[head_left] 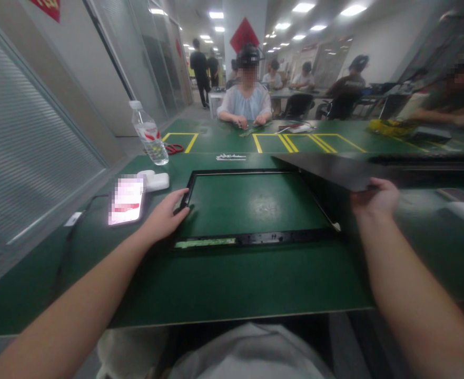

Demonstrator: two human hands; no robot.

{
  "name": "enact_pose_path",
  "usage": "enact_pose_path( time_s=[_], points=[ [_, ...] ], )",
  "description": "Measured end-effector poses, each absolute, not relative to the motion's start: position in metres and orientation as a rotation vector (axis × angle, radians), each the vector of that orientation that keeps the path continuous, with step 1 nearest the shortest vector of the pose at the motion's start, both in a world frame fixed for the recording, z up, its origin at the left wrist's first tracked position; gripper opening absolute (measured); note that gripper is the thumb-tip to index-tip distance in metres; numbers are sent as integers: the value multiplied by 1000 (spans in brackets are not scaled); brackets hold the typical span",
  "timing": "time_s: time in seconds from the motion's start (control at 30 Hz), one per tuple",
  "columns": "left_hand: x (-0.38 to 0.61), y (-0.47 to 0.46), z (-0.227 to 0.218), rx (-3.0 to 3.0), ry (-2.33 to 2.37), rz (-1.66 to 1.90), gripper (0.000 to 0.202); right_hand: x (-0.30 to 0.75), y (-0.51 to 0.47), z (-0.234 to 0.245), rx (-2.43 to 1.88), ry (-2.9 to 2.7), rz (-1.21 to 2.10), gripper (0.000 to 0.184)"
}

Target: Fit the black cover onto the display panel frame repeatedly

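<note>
- Green table (235, 284), stretching across the view, with yellow outlines (286, 143) marked on its far part.
- Across the table, a co-worker (251, 100) in a light top and dark headgear, both hands at the tabletop.
- Black frame (290, 237), lying flat on the table near its front edge, with green tabletop showing through its middle.
- Black panel (330, 172), thin and tilted, raised over the frame's right side; cannot tell whether touching it there.
- Clear bottle (149, 138), white-capped, standing beyond the frame's far left corner.
- Right hand (377, 202), grasping the panel by its near right edge, some fingers hidden.
- Left hand (168, 213), touching the frame's left side, thumb and fingers apart; cannot tell whether pinching or merely resting.
- Pale green strip (205, 243), along the left part of the frame's near bar.
- Lit phone (126, 200), lying left of the left hand.
- Red-handled scissors (175, 149), just beside the bottle.
- White case (157, 182), right by the phone.
- Small white pieces (230, 157), beyond the frame, too small to identify.
</note>
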State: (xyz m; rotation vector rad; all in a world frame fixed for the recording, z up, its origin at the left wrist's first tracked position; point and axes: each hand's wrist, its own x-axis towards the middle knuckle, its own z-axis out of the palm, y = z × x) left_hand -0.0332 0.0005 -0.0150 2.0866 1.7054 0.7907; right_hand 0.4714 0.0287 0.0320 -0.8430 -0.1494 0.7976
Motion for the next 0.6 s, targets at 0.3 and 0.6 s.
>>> enact_pose_path(
  time_s=[0.3,0.6],
  points=[
    [-33,6,-22,1639,1423,1165,78,462,26,31,-642,-321,893,20],
    [-13,-6,5,1073,1295,1337,76,449,18,41,-681,-384,933,19]
  ],
)
